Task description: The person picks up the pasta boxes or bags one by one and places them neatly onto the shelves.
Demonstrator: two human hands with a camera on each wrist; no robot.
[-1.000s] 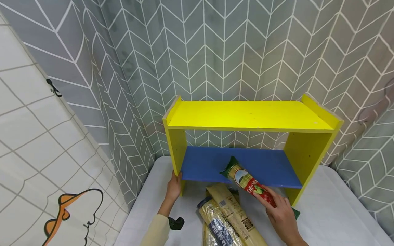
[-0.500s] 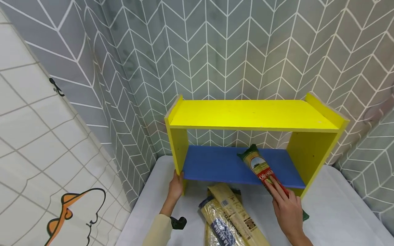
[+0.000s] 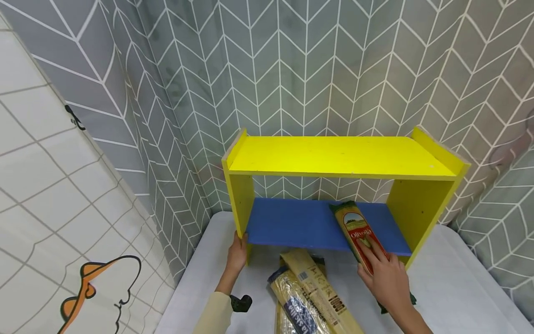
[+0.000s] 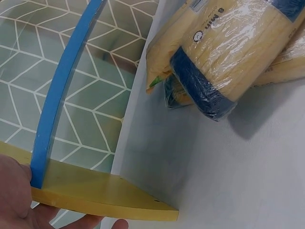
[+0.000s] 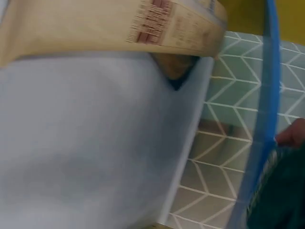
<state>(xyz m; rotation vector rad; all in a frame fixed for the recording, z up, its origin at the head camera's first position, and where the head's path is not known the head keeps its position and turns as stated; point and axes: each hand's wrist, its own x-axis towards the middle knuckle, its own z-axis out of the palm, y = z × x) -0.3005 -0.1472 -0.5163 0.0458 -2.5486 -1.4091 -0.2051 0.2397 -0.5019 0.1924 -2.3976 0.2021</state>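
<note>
My right hand (image 3: 385, 278) holds a red, green and gold spaghetti packet (image 3: 352, 223) marked Olivoilà, fingers over its top and thumb along its side. The packet slants across the front edge of the blue shelf board (image 3: 292, 222), its far end over the board and its green near end past my wrist. My left hand (image 3: 237, 255) grips the left side panel of the yellow shelf unit (image 3: 342, 155). In the left wrist view, fingers curl under the yellow panel (image 4: 105, 202) beside the blue board's edge (image 4: 62, 86). The right wrist view shows the packet's dark green end (image 5: 279, 191) close up.
Several pasta packets (image 3: 317, 287) lie piled on the white-covered table (image 3: 450, 273), in front of and partly below the shelf. A black pipe-shaped patch (image 3: 240, 303) shows near my left sleeve. A patterned curtain (image 3: 292, 69) hangs behind.
My right hand has carried the spaghetti packet rightward over the blue board, and its slant has become steeper. The label has turned to face up more. My left hand keeps its grip on the panel.
</note>
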